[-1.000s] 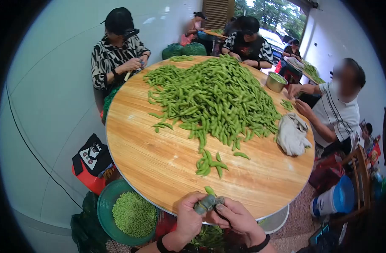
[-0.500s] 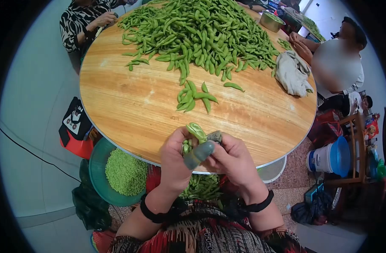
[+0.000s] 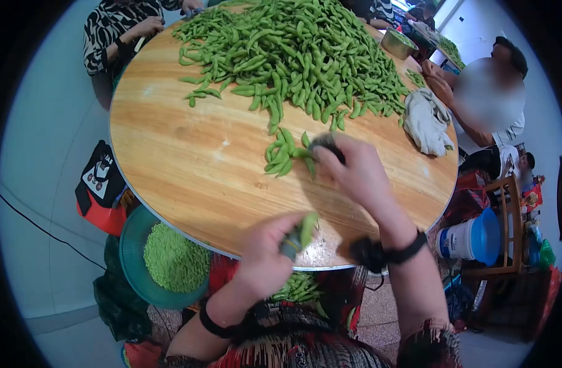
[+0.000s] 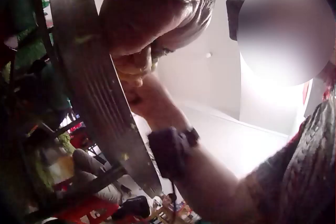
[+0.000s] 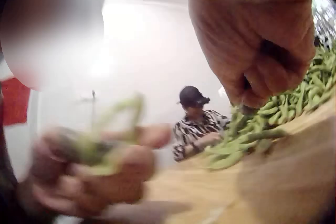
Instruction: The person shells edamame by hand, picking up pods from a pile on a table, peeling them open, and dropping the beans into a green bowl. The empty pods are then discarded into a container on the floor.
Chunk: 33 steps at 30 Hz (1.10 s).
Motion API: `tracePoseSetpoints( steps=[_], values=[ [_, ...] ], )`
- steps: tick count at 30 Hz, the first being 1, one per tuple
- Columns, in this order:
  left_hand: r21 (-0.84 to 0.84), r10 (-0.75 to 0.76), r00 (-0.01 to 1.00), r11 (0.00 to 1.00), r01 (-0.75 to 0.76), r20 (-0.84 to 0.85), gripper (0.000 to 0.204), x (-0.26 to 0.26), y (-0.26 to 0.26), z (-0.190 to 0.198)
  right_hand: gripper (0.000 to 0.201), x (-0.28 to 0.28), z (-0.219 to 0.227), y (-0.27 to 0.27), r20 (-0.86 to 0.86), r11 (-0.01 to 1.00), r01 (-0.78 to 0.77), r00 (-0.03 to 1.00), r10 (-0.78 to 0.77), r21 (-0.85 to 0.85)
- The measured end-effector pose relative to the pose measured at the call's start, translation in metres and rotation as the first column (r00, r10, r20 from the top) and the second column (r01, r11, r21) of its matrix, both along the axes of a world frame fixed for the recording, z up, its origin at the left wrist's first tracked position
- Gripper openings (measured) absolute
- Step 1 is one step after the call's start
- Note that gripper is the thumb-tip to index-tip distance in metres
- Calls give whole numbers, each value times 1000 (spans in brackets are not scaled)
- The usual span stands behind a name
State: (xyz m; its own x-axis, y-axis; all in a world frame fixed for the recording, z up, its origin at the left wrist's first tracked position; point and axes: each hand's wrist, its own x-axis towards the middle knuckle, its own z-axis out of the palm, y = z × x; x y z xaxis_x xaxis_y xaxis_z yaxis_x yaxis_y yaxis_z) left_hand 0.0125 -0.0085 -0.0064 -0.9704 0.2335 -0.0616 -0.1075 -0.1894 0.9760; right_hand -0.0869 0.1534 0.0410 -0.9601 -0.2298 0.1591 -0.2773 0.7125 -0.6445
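My left hand (image 3: pixel 265 248) is over the table's near edge, pinching a green edamame pod (image 3: pixel 308 228); a grey-green cover (image 3: pixel 289 246) wraps a digit beside the pod. Reaching forward, my right hand (image 3: pixel 357 165) has its fingers curled down at a small cluster of edamame pods (image 3: pixel 281 152) and pinches a pod at the cluster's right side. A dark cover is on its digit. The right wrist view shows these right fingertips among the pods, with the left hand (image 5: pixel 100 166) blurred. In the left wrist view the table edge (image 4: pixel 97 77) hides much.
A large heap of edamame pods (image 3: pixel 293 61) covers the table's far part, with a grey cloth (image 3: pixel 427 121) and a metal bowl (image 3: pixel 399 44) at right. A green basket (image 3: pixel 133 264) of shelled beans stands below left. Other people sit around the table.
My hands were together over an opened pod with beans showing. They have separated: the right went forward to the cluster, the left stayed near the edge. The head view tilted down.
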Motion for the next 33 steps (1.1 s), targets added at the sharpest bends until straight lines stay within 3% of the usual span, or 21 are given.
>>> tracePoseSetpoints(
  steps=[1,2,3,4,6,9,10,14,16,17,19,21,23,24,25,27,28,29,30,31,33],
  values=[
    [-141,-114,984,985,94,-134,38,2,3,-1,16,-17,-7,1,-203,993,-17,978,41,118],
    [-283,-154,968,954,93,-199,37,5,3,0,16,-23,-12,2,-221,993,-18,974,44,120],
    [-420,-195,945,905,70,-262,37,6,3,2,16,-30,-13,3,-177,944,-81,974,143,321],
    [-443,-210,945,893,81,-251,32,7,2,7,16,-40,-8,1,-128,850,-140,964,235,508],
    [-304,-221,950,941,148,-220,19,8,3,4,16,-42,-1,2,-66,785,-199,954,291,587],
    [-289,-324,907,925,245,-270,15,6,-1,4,19,-35,-14,9,-118,865,-92,978,171,493],
    [-292,-341,892,922,255,-297,17,5,-1,7,19,-31,-6,8,-65,877,-52,993,95,478],
    [-99,-151,961,986,131,-230,29,3,4,8,17,0,11,14,-226,982,17,974,26,187],
    [184,66,998,981,-63,-9,30,3,8,11,17,35,29,3,-164,992,-26,985,47,125],
    [186,69,998,980,-69,5,30,5,11,12,17,53,33,-4,-87,996,-55,994,61,77],
    [425,43,994,901,-82,101,34,4,11,16,17,79,22,-5,-110,983,-46,992,66,178],
    [449,36,989,888,-99,146,35,7,14,-1,19,93,21,-9,-100,989,-23,994,38,146],
    [450,63,985,884,-131,163,34,8,18,-8,17,100,10,-5,-150,1000,-24,988,26,18],
    [452,99,983,877,-159,154,28,9,20,-7,15,102,12,-8,-92,994,-51,995,42,-98],
    [451,103,984,878,-159,146,28,8,21,-8,15,103,11,-7,-99,993,-55,994,45,-100],
    [319,222,972,930,-185,-83,21,6,21,-11,15,109,6,-1,299,915,-35,939,168,-403],
    [321,221,972,929,-184,-83,21,8,20,-9,18,112,6,3,468,857,25,845,256,-514],
    [373,180,983,911,-174,19,17,9,18,-6,18,113,5,7,468,859,27,847,251,-511],
    [421,132,984,891,-170,118,12,10,16,-2,18,113,3,9,526,775,83,779,341,-626],
    [421,129,985,892,-166,116,12,11,14,-1,19,114,1,9,559,674,153,704,439,-722],
    [230,187,982,955,-187,21,10,11,9,2,19,115,1,6,577,616,224,674,461,-755]
  ],
)
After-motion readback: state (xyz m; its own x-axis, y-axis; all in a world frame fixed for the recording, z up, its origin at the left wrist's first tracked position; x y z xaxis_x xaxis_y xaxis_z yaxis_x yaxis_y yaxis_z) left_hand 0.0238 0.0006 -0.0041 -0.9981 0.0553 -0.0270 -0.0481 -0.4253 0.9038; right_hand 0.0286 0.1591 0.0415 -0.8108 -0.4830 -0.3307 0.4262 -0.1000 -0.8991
